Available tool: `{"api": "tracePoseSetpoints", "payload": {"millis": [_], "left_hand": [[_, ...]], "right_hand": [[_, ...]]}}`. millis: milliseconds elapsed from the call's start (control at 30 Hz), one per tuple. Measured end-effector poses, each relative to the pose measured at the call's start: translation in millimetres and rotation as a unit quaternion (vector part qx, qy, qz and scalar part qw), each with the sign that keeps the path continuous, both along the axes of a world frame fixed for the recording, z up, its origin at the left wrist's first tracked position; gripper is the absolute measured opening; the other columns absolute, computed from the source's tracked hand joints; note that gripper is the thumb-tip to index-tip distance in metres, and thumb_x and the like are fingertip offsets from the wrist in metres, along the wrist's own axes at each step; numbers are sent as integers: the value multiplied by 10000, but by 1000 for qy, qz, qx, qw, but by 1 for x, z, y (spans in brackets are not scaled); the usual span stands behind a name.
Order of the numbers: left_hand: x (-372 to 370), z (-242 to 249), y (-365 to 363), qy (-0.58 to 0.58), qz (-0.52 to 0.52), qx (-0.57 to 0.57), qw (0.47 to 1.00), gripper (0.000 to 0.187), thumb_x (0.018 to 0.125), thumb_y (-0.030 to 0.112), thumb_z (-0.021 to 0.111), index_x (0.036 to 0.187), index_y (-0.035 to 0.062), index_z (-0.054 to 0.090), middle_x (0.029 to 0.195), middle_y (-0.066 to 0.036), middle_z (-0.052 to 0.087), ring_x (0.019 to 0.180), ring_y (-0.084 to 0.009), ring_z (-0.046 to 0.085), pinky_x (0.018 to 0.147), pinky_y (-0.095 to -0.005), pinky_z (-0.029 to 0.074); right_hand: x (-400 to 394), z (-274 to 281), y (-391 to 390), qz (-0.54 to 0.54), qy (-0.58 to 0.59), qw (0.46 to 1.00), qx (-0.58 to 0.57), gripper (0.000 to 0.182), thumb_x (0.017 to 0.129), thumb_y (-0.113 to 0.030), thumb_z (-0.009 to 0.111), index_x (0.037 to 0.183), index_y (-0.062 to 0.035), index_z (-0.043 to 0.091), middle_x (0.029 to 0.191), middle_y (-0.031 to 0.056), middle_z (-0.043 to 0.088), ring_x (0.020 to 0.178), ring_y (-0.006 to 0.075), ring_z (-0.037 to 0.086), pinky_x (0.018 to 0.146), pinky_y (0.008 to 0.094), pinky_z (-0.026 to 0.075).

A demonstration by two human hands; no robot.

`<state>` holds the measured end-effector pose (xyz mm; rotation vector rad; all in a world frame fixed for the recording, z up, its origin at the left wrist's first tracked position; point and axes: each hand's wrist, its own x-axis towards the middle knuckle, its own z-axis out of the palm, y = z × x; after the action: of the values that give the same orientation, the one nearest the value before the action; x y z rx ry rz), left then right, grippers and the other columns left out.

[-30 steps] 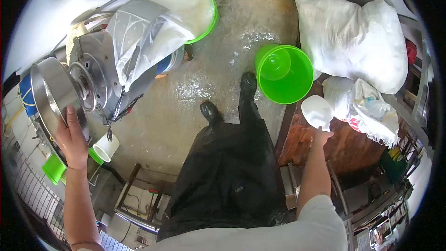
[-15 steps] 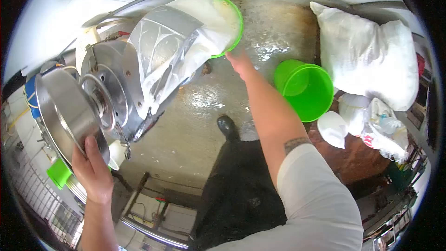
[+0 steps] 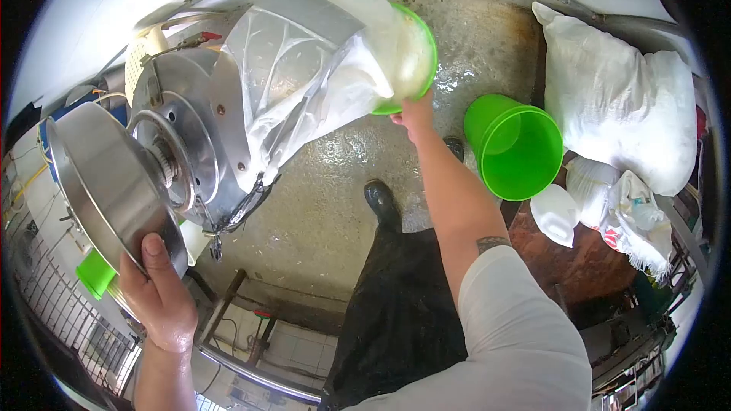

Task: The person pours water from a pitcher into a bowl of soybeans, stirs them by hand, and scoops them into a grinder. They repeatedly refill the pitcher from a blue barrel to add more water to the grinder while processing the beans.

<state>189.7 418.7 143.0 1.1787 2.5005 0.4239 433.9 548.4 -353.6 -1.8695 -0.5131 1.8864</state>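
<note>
My left hand [image 3: 158,293] is closed on the rim of a round stainless-steel hopper [image 3: 114,183] on the machine's left side, thumb on the near wall. My right hand [image 3: 415,116] reaches forward and grips the near rim of a green bucket [image 3: 435,57]; part of its fingers is hidden. White, foamy-looking material [image 3: 412,53] fills that bucket. A clear plastic sheet [image 3: 293,53] hangs from the metal machine housing [image 3: 217,118] and runs over the bucket's left side, covering much of it.
A second green bucket [image 3: 521,152] stands on the wet concrete floor [image 3: 327,221] to the right. Beyond it lie a large white sack [image 3: 620,91], a white plastic scoop-like piece [image 3: 553,215] and smaller bags [image 3: 638,217]. A metal rail [image 3: 259,382] runs near my legs.
The view has shifted slightly. The green bucket under the sheet sits further right in view, with my right hand at its rim. My left hand stays on the hopper. A second boot shows.
</note>
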Motion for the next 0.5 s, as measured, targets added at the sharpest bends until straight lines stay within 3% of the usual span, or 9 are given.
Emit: {"api": "tracePoseSetpoints", "payload": {"millis": [167, 233, 267, 300, 367, 433, 467, 500], "left_hand": [[10, 0, 11, 0, -20, 0, 1000, 334, 1159, 237, 505, 1164, -55, 666, 1025, -85, 710, 923, -144, 602, 860, -313, 501], [7, 0, 10, -5, -22, -2, 1000, 338, 1160, 241, 503, 1159, -56, 666, 1022, -89, 711, 920, -149, 604, 861, -314, 502], [6, 0, 9, -10, -20, -2, 1000, 343, 1160, 245, 502, 1154, -56, 666, 1019, -93, 712, 917, -154, 606, 863, -316, 503], [6, 1, 9, -12, -22, -4, 1000, 343, 1160, 245, 502, 1154, -56, 666, 1019, -93, 712, 917, -154, 606, 863, -316, 503], [7, 2, 11, 33, -44, -26, 998, 360, 1162, 265, 500, 1143, -52, 669, 1018, -88, 711, 920, -146, 598, 857, -314, 500], [10, 3, 11, 32, -27, -30, 999, 367, 1161, 270, 500, 1135, -52, 672, 1019, -89, 715, 917, -148, 598, 852, -316, 500], [11, 3, 12, 32, -9, -35, 999, 374, 1161, 275, 500, 1126, -53, 676, 1019, -89, 720, 914, -150, 599, 846, -319, 500], [10, 3, 11, 35, -13, -35, 999, 374, 1161, 275, 500, 1126, -53, 676, 1019, -89, 720, 914, -150, 599, 846, -319, 500]], "right_hand": [[50, -10, -28, 86, -13, 996, -17, 647, 959, -60, 565, 1533, -83, 268, 1248, 257, 623, 736, 300, 740, 540, 343, 647], [58, 1, -39, 126, -78, 988, -35, 577, 968, -119, 642, 1471, -51, 368, 1272, 275, 618, 877, 354, 745, 727, 434, 669], [56, -7, -54, 123, -79, 989, -37, 577, 968, -119, 642, 1471, -51, 368, 1272, 275, 618, 877, 354, 745, 727, 434, 669], [49, -32, -79, 131, -242, 960, 48, 561, 968, -167, 678, 1444, -35, 413, 1293, 291, 611, 990, 382, 726, 856, 466, 627], [33, -26, -96, 135, -397, 899, 130, 553, 968, -214, 715, 1417, -19, 457, 1315, 307, 603, 1104, 410, 706, 984, 498, 584], [9, 41, -88, 52, -295, 953, 50, 622, 979, -267, 733, 1453, 50, 484, 1283, 309, 637, 1251, 442, 631, 1084, 530, 500], [-7, 62, -82, 49, -293, 953, 50, 622, 979, -267, 733, 1453, 50, 484, 1283, 309, 637, 1251, 442, 631, 1084, 530, 500], [-22, 81, -80, 113, -313, 937, 106, 546, 980, -274, 724, 1399, 18, 532, 1276, 286, 636, 1203, 445, 646, 1051, 528, 511]]}}
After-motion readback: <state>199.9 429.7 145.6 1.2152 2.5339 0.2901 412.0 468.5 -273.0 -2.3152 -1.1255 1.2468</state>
